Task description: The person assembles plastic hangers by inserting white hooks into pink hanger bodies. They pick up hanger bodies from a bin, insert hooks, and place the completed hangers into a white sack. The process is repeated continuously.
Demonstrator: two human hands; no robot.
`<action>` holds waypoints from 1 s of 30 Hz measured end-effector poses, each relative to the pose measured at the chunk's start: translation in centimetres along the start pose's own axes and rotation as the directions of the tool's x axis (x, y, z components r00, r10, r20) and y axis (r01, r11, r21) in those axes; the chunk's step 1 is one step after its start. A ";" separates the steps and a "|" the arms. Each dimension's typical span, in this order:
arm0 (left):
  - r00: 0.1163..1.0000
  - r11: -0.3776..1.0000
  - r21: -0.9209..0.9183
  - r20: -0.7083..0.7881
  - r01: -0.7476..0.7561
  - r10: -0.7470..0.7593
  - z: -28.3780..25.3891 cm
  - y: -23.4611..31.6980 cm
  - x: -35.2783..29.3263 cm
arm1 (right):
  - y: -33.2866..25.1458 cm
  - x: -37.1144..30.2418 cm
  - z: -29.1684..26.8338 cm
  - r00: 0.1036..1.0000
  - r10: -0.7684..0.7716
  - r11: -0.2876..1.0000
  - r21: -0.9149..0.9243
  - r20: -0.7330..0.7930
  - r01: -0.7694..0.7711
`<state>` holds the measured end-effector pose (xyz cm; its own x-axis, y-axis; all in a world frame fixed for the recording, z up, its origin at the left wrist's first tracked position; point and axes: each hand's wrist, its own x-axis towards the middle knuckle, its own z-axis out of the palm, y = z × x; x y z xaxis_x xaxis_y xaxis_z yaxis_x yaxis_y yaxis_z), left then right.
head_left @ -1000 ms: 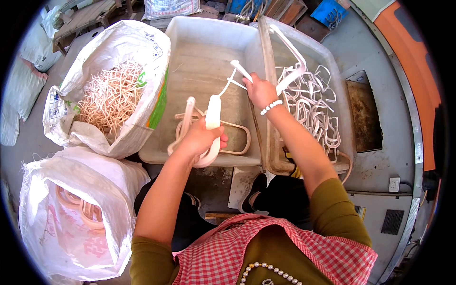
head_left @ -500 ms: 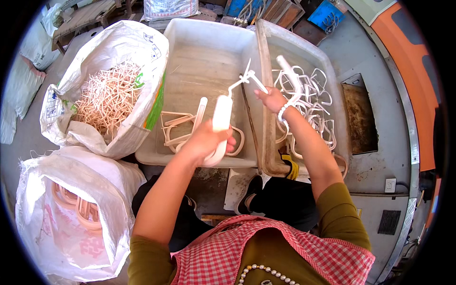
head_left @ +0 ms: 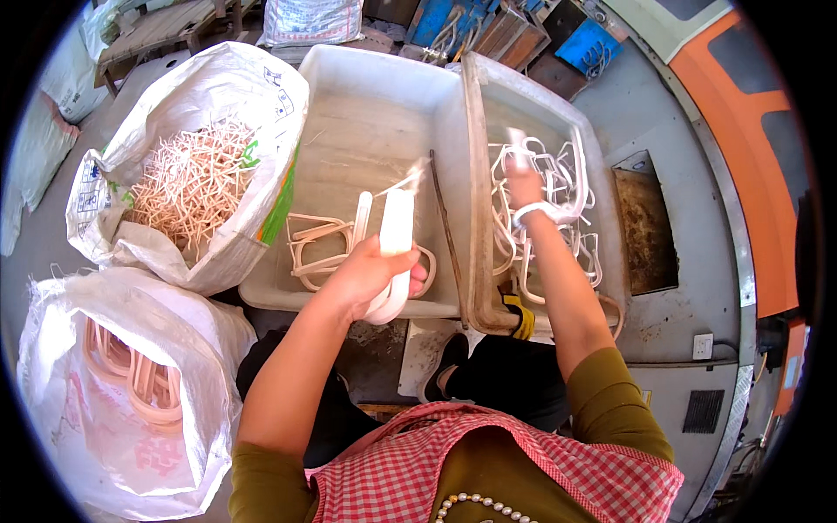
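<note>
In my left hand (head_left: pixel 375 275) is a pale, smooth moulded loop (head_left: pixel 397 227), its long flat side standing up and its curved end below my fingers. A thin, blurred strip (head_left: pixel 405 181) shows at the top of it. My right hand (head_left: pixel 525 185), with a white beaded bracelet at the wrist, reaches into the right tub (head_left: pixel 472 200) among tangled white loops (head_left: pixel 571 187). Motion smears its fingers, and a blurred white piece lies just beyond them. Several pale loops (head_left: pixel 327 244) rest in the left tub (head_left: pixel 384 83), beside my left hand.
A white woven sack (head_left: pixel 283 105) at the left holds many short pale offcuts (head_left: pixel 196 183). Nearer stands another sack (head_left: pixel 209 366) with pink loops (head_left: pixel 155 388). A dark rod (head_left: pixel 443 227) leans where the tubs meet. Grey and orange machinery (head_left: pixel 741 148) borders the right.
My right hand has moved from the space between the tubs, where it was by a thin branched strip, forward into the right tub's loops. The left hand keeps its loop, slightly lower.
</note>
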<state>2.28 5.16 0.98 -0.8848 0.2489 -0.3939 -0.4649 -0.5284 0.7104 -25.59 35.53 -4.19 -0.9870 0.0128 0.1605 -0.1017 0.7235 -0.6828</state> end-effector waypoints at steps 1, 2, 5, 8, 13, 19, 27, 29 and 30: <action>1.000 0.998 0.067 0.012 0.001 -0.001 0.0 0.3 -0.2 | 3.6 2.6 -3.2 0.969 0.242 0.963 0.131 -0.045 -0.235; 0.999 0.999 0.044 0.033 -0.017 0.016 -0.3 0.4 0.0 | 5.5 4.2 -6.0 0.875 0.477 0.702 0.564 0.080 -0.435; 0.996 0.999 -0.027 -0.081 -0.042 0.040 -2.1 0.5 -1.2 | -4.1 -2.1 -4.4 0.943 0.280 0.833 0.443 0.179 -0.331; 0.989 0.977 -0.175 -0.100 -0.123 0.107 -1.5 0.7 -0.4 | -12.0 -8.4 -3.0 0.832 0.132 0.829 0.400 0.538 -0.390; 0.978 0.950 -0.233 -0.013 -0.206 0.208 -0.6 -0.5 2.0 | -18.1 -17.3 2.6 0.656 -0.065 0.750 0.470 0.752 -0.465; 0.977 0.971 -0.118 -0.068 -0.207 0.200 0.2 -0.8 1.6 | -18.7 -18.4 5.9 0.564 -0.041 0.430 0.524 0.825 -0.735; 0.971 0.846 0.488 0.020 -0.217 0.238 -0.3 -2.3 1.9 | -13.8 -10.5 4.8 0.606 -0.317 0.133 0.667 0.729 -0.733; 0.980 0.899 0.398 0.005 -0.184 0.198 -0.6 -2.1 1.7 | -16.6 -11.2 3.7 0.714 -0.235 0.117 0.748 0.660 -0.653; 0.987 0.936 0.319 -0.009 -0.149 0.160 -0.7 -1.3 0.8 | -19.2 -12.3 3.3 0.739 -0.144 0.259 0.746 0.658 -0.613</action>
<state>2.24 5.50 -0.67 -0.9474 0.1540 -0.2806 -0.3137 -0.2731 0.9094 -11.86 19.25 4.60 -0.7970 -0.5491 -0.2516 0.4860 -0.3357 -0.8070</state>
